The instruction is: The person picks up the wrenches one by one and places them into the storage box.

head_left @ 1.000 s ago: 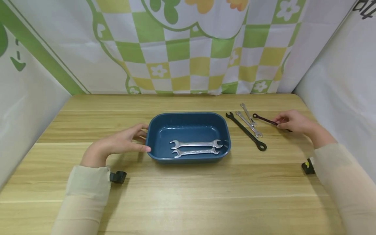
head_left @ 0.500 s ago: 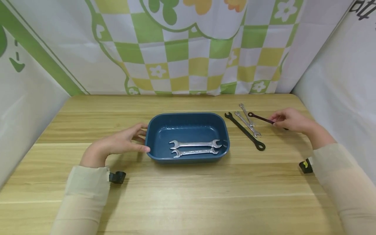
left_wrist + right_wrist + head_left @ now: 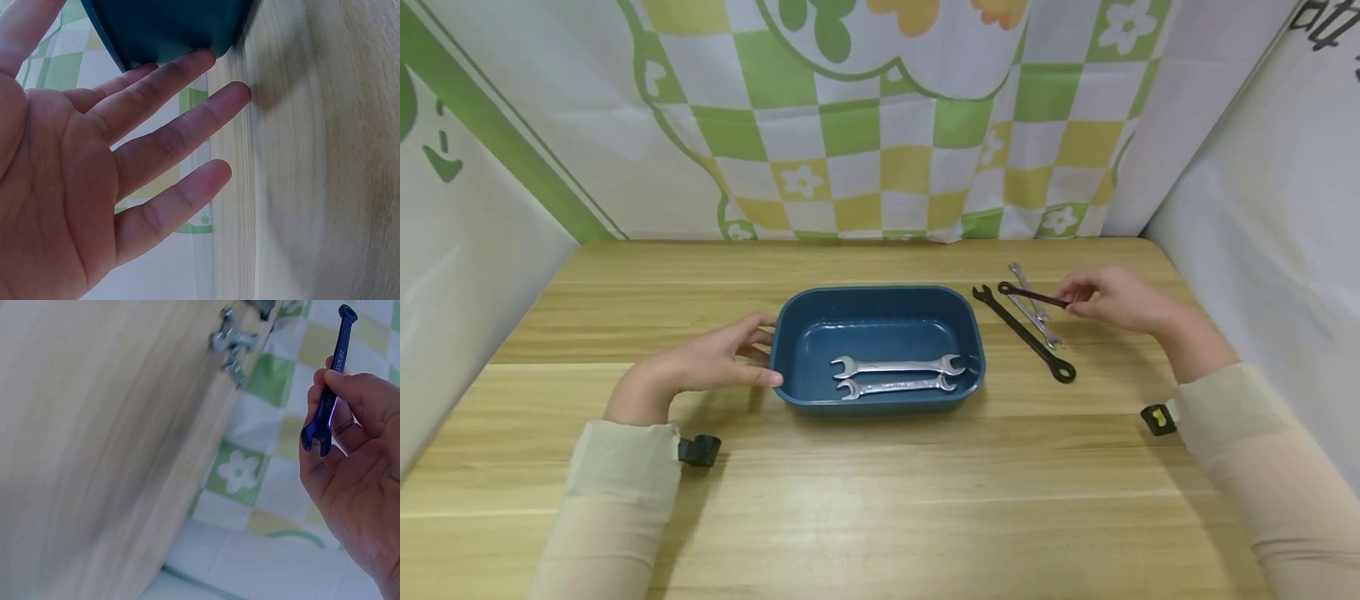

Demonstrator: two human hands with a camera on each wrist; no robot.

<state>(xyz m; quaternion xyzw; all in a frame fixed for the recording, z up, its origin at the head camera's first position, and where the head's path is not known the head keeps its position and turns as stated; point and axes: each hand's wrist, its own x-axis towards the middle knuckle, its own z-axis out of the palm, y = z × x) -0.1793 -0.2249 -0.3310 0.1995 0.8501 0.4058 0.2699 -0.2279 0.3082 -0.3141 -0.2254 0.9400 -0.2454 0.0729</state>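
My right hand pinches a small dark combination wrench between thumb and fingers. In the right wrist view the dark wrench has a ring at its top and an open jaw near the palm. My left hand rests against the left side of the blue bin, thumb at its rim. Seen from the left wrist, its fingers are spread and nearly straight, with fingertips at the bin's wall. Two silver open-end wrenches lie in the bin, a larger one and a smaller one.
Right of the bin lies a long black combination wrench. Beyond it, two small silver wrenches lie crossed, one nearer and one farther, partly under the held wrench in the head view. A patterned curtain hangs behind the wooden table.
My right hand has lifted the dark wrench and carried it left, over the small silver wrenches. The left hand stays at the bin.
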